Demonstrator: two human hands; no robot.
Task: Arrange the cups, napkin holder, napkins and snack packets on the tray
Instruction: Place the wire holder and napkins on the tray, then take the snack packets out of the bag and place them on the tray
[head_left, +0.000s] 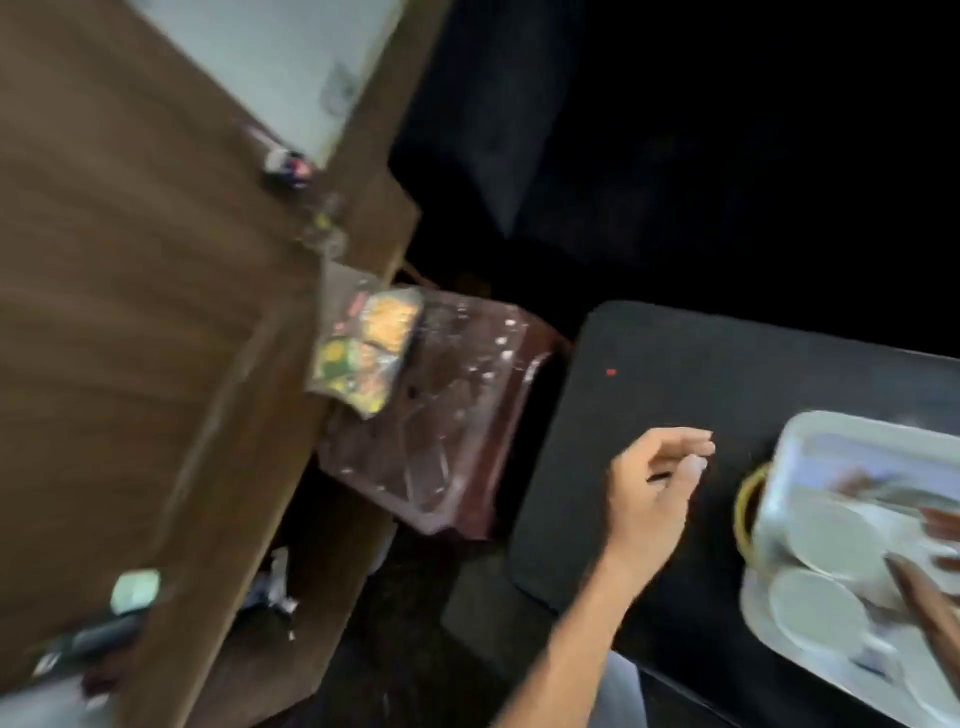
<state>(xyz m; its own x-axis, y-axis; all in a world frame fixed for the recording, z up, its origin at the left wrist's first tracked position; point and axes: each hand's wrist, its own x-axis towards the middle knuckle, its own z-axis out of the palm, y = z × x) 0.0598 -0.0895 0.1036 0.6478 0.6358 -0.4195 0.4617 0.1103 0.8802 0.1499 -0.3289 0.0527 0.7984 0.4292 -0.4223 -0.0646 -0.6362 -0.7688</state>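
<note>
The frame is blurred by motion. A steel tray (810, 441) with a yellow handle (748, 506) lies on the black table at the right. Two white cups (826, 530) (813, 610) stand in the tray, with reddish blurred items behind them. A yellow and green snack packet (366, 353) lies at the edge of the brown wooden counter, far left of the tray. My left hand (652, 499) hovers over the black table between packet and tray, fingers loosely curled and empty. Only part of my right hand (930, 608) shows, over the tray's near corner.
A brown wooden counter (130, 312) fills the left, with small items along its edges. A plastic-wrapped maroon stool (457, 415) stands between the counter and the black table (675, 364). The floor beyond is dark.
</note>
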